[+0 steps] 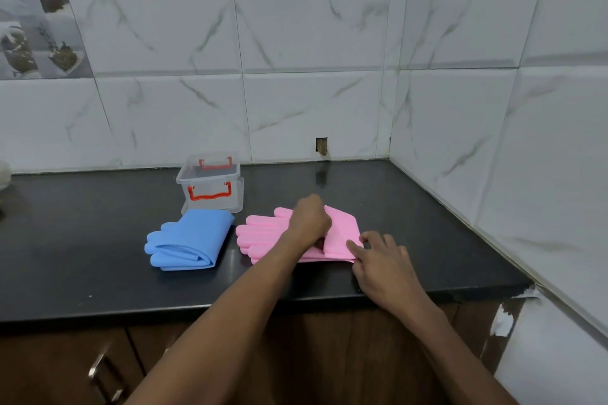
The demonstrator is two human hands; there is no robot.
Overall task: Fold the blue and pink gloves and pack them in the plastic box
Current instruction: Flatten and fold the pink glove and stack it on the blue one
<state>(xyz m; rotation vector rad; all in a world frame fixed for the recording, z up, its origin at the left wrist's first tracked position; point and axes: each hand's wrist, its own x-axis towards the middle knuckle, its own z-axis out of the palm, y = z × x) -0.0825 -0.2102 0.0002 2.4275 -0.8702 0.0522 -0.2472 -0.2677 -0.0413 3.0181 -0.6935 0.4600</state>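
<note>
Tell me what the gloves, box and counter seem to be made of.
Pink gloves and blue gloves: probably matte rubber or silicone; they fold in soft thick layers. Box: clear hard plastic, orange handles. Counter: glossy black stone, likely; it reflects.

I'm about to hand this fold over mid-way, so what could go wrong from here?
The pink gloves may spring open once the left hand lets go its grip on the folded cuff; the right hand only pins the near corner. The blue gloves look loosely folded and might unfold when lifted. The plastic box looks small, so both pairs may fit tightly.
</note>
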